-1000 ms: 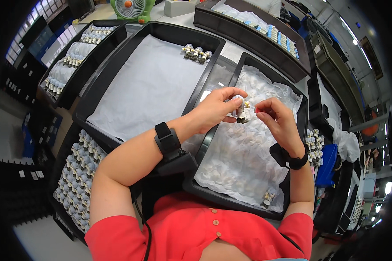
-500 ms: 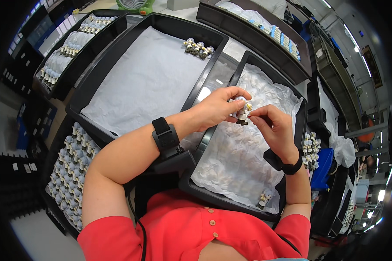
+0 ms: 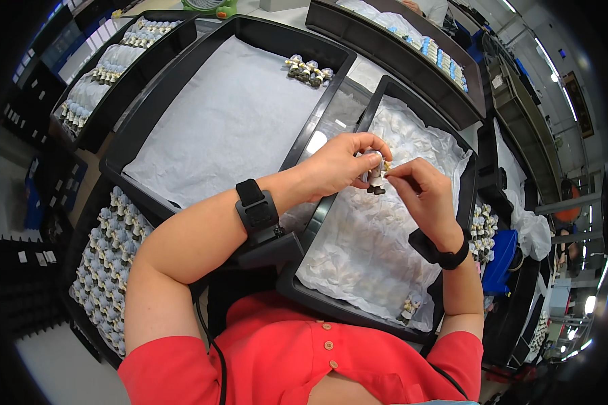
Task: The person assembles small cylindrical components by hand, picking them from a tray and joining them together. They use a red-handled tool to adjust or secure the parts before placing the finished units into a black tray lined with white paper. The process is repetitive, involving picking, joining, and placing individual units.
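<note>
My left hand (image 3: 348, 160) holds a small figurine (image 3: 375, 177) upright by its pale grey upper part, with its white body and dark feet pointing down. From the other side, my right hand (image 3: 422, 196) has thumb and forefinger pinched together against the figurine. Whatever lies between those fingertips is too small to make out. Both hands are above a black tray (image 3: 378, 88) lined with crinkled white tissue paper (image 3: 368, 250), with pale shapes showing faintly through it. One more figurine (image 3: 411, 307) lies at that tray's near right corner.
To the left, a larger black tray (image 3: 240, 30) lined with white paper holds several figurines (image 3: 309, 71) at its far right corner. Trays of figurines (image 3: 108, 270) flank me on both sides. A brown bin (image 3: 392, 61) stands at the back, a person's hand (image 3: 412, 7) beyond it.
My right fingertips have shifted slightly against the figurine, while my left hand keeps its hold. A person's hand has come into view beyond the brown bin.
</note>
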A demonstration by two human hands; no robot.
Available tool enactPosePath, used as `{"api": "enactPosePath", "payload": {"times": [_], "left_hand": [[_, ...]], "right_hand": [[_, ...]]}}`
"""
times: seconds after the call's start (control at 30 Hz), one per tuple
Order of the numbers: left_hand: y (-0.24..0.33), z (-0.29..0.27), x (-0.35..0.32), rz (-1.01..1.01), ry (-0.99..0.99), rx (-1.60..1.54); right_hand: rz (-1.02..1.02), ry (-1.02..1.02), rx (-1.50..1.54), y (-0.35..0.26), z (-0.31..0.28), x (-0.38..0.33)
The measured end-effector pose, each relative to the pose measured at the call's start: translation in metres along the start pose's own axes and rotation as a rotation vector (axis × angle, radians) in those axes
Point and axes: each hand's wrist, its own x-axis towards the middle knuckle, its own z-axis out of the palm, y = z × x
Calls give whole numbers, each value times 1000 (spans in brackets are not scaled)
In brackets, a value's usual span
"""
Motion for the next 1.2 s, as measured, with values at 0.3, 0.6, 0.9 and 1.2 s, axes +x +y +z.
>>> {"api": "enactPosePath", "payload": {"times": [0.3, 0.6, 0.9, 1.2], "left_hand": [[0, 1, -1, 23, -11, 5], [0, 0, -1, 29, -20, 14], [1, -1, -1, 31, -14, 42], [0, 0, -1, 37, -17, 34]], "right_hand": [[9, 1, 54, -3, 3, -2], [31, -22, 33, -10, -3, -3], [-8, -63, 13, -11, 3, -2], [-22, -55, -10, -9, 4, -3]]}}
